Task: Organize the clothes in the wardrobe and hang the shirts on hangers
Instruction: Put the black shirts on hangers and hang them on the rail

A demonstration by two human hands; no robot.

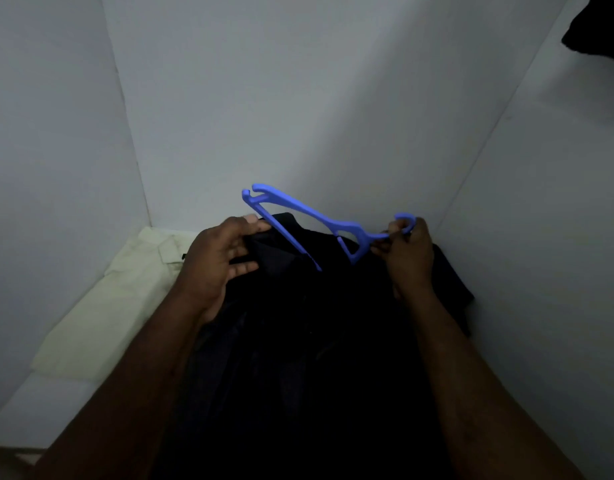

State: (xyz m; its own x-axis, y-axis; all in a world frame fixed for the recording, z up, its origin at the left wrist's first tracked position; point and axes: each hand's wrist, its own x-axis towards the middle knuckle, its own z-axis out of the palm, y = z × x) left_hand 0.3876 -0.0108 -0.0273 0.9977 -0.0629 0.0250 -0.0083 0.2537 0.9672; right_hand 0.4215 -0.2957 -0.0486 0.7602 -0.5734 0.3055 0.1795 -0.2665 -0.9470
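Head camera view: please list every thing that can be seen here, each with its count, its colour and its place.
blue plastic hanger: one, blue, held in the middle, over the top of the black shirt.
black cloth shirt: one, black, middle and bottom, lying on the wardrobe floor.
pale cream folded shirt: one, cream, on the left, by the left wall.
dark garment: one, black, top right corner, only partly in view.
white wardrobe walls: three panels, white, behind and at both sides.
left hand: one, grips the black shirt's upper edge.
right hand: one, pinches the hanger's hook.
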